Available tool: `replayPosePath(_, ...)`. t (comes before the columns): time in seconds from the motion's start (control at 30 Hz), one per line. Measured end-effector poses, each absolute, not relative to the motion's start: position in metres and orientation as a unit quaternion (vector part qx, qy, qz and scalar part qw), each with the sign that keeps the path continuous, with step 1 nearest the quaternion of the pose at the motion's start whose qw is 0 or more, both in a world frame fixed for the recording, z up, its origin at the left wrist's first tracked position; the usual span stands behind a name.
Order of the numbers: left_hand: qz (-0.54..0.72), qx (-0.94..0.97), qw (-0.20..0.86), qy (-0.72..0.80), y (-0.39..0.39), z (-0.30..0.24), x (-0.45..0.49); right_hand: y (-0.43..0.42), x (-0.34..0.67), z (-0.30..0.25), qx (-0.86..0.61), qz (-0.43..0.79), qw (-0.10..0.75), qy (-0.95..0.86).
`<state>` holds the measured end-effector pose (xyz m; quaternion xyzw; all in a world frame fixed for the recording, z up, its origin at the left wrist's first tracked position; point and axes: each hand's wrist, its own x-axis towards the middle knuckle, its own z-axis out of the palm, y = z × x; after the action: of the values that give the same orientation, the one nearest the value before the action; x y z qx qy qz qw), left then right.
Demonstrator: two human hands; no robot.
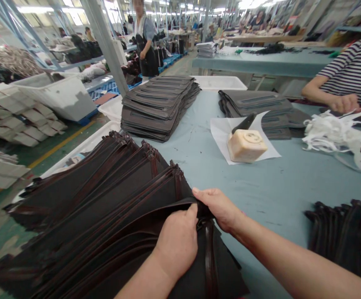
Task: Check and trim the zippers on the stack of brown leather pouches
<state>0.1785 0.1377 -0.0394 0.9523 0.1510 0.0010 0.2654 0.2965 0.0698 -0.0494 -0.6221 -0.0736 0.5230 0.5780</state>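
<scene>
Layered stacks of dark fabric panels (118,187) with brown shiny strips fan across the left and front of the table. My left hand (179,238) is closed on the edge of one dark fabric panel (155,216), lifting it so that it bows up from the pile. At the corner of that same panel, my right hand (219,207) pinches the edge, thumb on top. Part of the gripped edge is hidden behind my fingers. A cream-coloured block (247,145) with a round mark rests on white paper (220,137) beyond my right hand, a dark pointed piece behind it.
Grey panels (158,104) are piled high at the back left, with another grey pile (261,104) at the back right. White strips (336,133) lie near a co-worker in a striped shirt (351,66). More dark pieces (345,241) sit at the right edge of the blue table (276,182).
</scene>
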Motion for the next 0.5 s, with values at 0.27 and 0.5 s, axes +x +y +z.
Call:
replayPosePath(0.27,0.015,0.951,0.263,0.159,0.139,-0.042,0.179,0.056,0.303,-0.049,-0.552,0.562,0.600,-0.141)
replayPosePath(0.5,0.027,0.939,0.296,0.173,0.143,-0.040,0.183,0.047,0.309,-0.055,-0.526,0.560,0.601,-0.222)
